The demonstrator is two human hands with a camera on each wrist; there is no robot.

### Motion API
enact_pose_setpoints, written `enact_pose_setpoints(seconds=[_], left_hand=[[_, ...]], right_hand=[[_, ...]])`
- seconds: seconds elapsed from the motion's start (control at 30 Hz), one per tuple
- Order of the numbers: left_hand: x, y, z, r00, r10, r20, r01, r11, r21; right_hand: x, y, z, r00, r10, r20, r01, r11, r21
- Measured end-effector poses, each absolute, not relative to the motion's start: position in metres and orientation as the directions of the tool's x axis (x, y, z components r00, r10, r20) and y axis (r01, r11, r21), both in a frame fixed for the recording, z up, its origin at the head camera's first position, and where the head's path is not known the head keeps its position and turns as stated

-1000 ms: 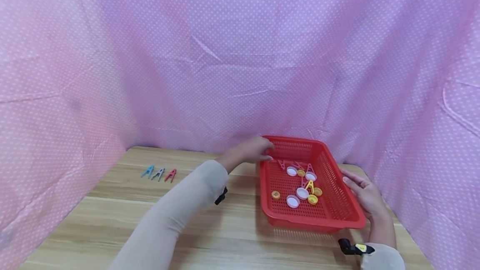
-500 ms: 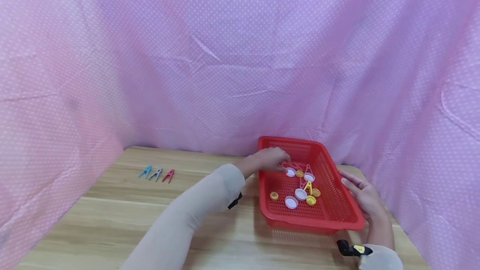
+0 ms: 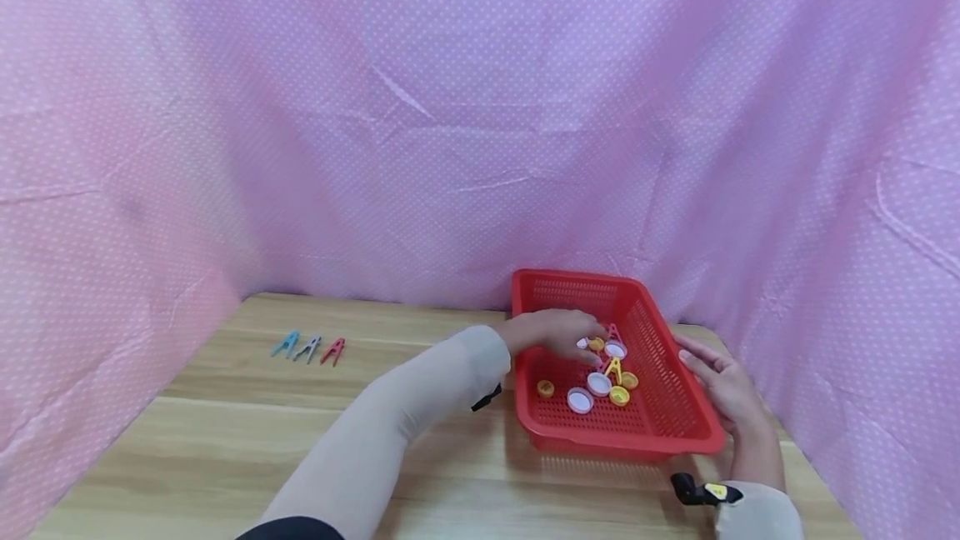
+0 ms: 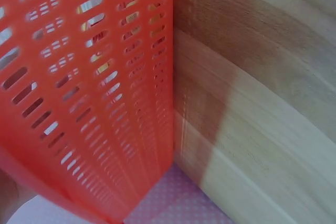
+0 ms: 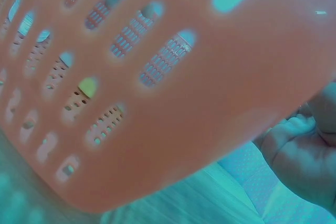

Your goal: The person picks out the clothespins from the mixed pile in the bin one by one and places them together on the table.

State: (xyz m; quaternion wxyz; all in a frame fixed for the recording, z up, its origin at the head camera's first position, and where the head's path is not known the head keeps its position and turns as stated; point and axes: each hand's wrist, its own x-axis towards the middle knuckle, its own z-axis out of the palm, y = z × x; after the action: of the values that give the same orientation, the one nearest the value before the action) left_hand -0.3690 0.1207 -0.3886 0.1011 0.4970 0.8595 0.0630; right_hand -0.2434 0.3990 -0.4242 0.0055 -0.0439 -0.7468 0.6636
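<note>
My left hand (image 3: pixel 562 332) reaches down into a red plastic basket (image 3: pixel 622 443), thumb and fingers apart over the clothespins and bottle caps in it. A pink clothespin (image 3: pixel 612 332) and a white cap (image 3: pixel 615 350) lie just beyond the fingertips. Near the thumb are a yellow clothespin (image 3: pixel 614 370) and another white cap (image 3: pixel 598 384). The hand covers part of the contents. My right hand (image 3: pixel 731 394) holds the basket's right rim, thumb near the edge. In the left wrist view only the basket's slotted wall (image 4: pixel 105 87) and the table show clearly.
Three clothespins, blue (image 3: pixel 286 344), grey (image 3: pixel 307 347) and red (image 3: pixel 333 351), stand in a row on the left of the wooden table (image 3: pixel 225 432). A pink dotted curtain (image 3: pixel 450 148) encloses the back and sides. An orange cap (image 3: pixel 545 388) lies near the basket's left wall.
My left hand has moved from the basket's left rim rightward and down inside, over the caps and clothespins. My right hand stays at the right rim. The view has shifted slightly.
</note>
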Motion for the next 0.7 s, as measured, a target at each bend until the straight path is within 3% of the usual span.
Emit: enact_pose_setpoints(seconds=[0.5,0.7], left_hand=[[-0.370,0.143,-0.395,-0.416,0.878,-0.236,0.871,0.459,0.173],[-0.369,0.143,-0.400,-0.426,0.849,-0.311,0.843,0.498,0.203]], right_hand=[[-0.245,0.400,-0.424,-0.997,0.061,-0.056,0.059,0.059,-0.996],[-0.245,0.400,-0.423,-0.996,0.066,-0.055,0.061,0.098,-0.993]])
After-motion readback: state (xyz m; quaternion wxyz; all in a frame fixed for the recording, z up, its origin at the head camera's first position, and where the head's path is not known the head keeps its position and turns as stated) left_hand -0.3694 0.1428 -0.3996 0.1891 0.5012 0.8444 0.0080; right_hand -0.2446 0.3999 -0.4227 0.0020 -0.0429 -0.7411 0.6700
